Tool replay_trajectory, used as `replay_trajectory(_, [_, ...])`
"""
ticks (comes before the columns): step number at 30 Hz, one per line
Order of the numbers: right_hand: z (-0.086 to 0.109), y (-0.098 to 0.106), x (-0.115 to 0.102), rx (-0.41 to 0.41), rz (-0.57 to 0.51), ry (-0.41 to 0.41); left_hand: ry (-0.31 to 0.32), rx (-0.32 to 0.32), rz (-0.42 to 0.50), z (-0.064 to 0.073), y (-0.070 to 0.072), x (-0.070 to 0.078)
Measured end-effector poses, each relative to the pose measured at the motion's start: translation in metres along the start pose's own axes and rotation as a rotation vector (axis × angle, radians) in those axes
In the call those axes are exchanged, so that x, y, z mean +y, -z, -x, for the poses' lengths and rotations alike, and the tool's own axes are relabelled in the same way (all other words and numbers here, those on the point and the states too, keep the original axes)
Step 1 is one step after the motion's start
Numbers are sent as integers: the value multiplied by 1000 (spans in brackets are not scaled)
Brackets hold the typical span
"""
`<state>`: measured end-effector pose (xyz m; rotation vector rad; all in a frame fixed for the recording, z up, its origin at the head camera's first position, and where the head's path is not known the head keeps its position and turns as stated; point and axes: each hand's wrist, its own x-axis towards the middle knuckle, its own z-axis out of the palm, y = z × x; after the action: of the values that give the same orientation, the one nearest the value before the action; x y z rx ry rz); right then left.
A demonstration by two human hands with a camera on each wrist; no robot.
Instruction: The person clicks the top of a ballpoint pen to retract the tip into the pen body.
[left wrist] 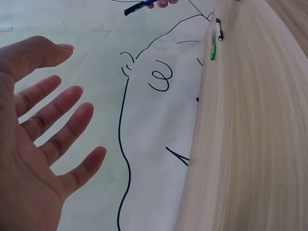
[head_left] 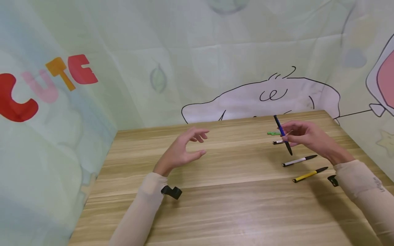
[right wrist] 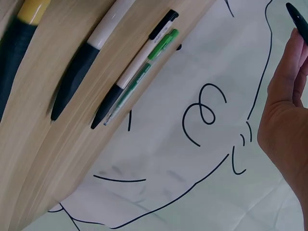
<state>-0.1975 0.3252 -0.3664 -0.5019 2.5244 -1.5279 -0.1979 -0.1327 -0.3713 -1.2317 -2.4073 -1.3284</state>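
My right hand (head_left: pixel 307 136) pinches a blue pen (head_left: pixel 280 127) with black ends between thumb and fingers, held tilted above the right side of the table. Below and around that hand lie a green pen (head_left: pixel 272 133), a white pen with a black clip (head_left: pixel 277 142), another white pen (head_left: pixel 299 160) and a yellow pen (head_left: pixel 310 174). The right wrist view shows the green pen (right wrist: pixel 142 77) close beside a white one. My left hand (head_left: pixel 184 147) hovers over the table's middle, fingers spread and gently bent, with nothing in it. The left wrist view shows its palm (left wrist: pixel 33 139).
The wooden table (head_left: pixel 215 212) ends at the back against a printed cloth (head_left: pixel 147 85) with a cartoon drawing. Cloth also hangs along the left and right sides. A black band mount (head_left: pixel 172 192) sits on the left wrist.
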Motion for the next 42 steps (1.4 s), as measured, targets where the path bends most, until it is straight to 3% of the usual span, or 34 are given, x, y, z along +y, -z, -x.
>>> replay_trajectory(8, [1, 9, 9, -4, 44, -18, 14, 9, 12, 7, 4, -1])
replay_trajectory(16, [0, 19, 18, -43, 73, 42, 16, 27, -10, 15, 9, -2])
replay_trajectory(22, [-2, 25, 24, -62, 162, 45, 25, 34, -12, 19, 11, -1])
replay_trajectory(36, [-6, 36, 40, -122, 287, 153, 35, 34, -5, 25, 13, -4])
replay_trajectory(42, [-7, 42, 44, -142, 324, 128, 38, 29, -9, 26, 15, -3])
